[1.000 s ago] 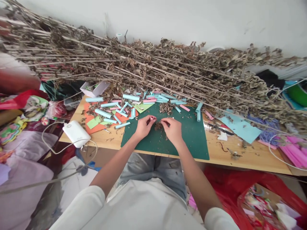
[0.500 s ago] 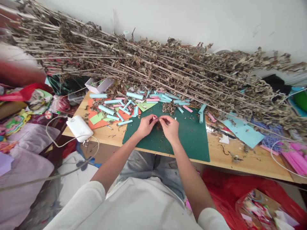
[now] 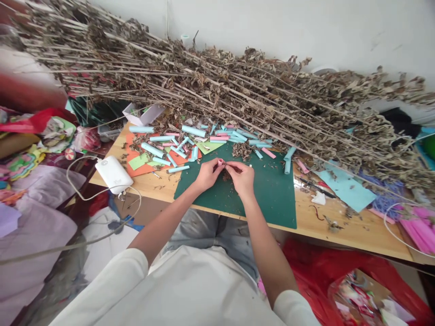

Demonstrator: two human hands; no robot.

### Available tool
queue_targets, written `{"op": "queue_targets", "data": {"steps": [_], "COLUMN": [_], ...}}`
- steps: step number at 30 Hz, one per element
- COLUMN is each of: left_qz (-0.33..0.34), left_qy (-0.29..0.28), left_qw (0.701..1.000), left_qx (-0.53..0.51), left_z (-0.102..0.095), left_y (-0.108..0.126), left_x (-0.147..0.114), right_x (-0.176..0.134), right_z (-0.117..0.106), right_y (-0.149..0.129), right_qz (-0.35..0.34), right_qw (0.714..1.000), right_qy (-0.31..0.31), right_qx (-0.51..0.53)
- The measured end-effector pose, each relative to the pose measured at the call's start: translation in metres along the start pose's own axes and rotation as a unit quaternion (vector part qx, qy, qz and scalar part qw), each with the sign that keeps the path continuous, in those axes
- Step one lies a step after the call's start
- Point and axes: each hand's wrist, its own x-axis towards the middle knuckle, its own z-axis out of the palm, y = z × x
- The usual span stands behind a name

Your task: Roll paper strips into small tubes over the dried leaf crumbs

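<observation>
Pinched in the fingers of my left hand [image 3: 207,175] is a small pink paper roll [image 3: 220,162], its open end facing up. My right hand [image 3: 242,177] meets it fingertip to fingertip, its thumb and forefinger pressed together over a dark bit too small to name, perhaps dry leaf. Both hands are above the green cutting mat [image 3: 268,194]. Crumbs of dry leaf lie on the mat under the fingers. Beyond the hands, blue paper rolls [image 3: 193,131] and pink ones [image 3: 268,152] are scattered beside a clump of dried leaves [image 3: 241,151].
A long heap of dried stalks [image 3: 210,86] spans the table's back. At left lies a white power bank [image 3: 113,174] with a cable. On the right are a black pen [image 3: 317,188], blue paper [image 3: 350,185] and pink strips [image 3: 418,226]. A red bag [image 3: 312,267] hangs below the edge.
The view has shifted slightly. Both hands stay together at the pink paper roll, with only small finger movements; the roll's open end shows a little more upright.
</observation>
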Motion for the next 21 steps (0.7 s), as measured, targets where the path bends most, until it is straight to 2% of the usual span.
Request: {"op": "queue_targets", "data": {"steps": [4,10,14,18,21], "left_qz": [0.007,-0.005,-0.018,-0.018,-0.017], "left_qy": [-0.004,0.001,0.008,-0.005,-0.01], "left_qw": [1.0,1.0,1.0,0.999,0.999], "left_qx": [0.018,0.02,-0.013,-0.031,-0.034], "left_z": [-0.001,0.0,0.001,0.002,0.002], "left_y": [0.003,0.001,-0.001,0.0,0.001], "left_x": [0.0,0.0,0.0,0.0,0.0], "right_x": [-0.002,0.0,0.002,0.005,0.007], "right_z": [0.001,-0.004,-0.006,-0.012,-0.013], "right_y": [0.003,0.002,-0.005,-0.015,-0.026], "right_qz": [-0.004,-0.074,-0.101,-0.086,-0.077], "right_qw": [0.999,0.996,0.991,0.994,0.996], "right_qy": [0.028,-0.026,-0.02,0.022,0.019], "right_qx": [0.033,-0.032,-0.082,-0.07,-0.045]}}
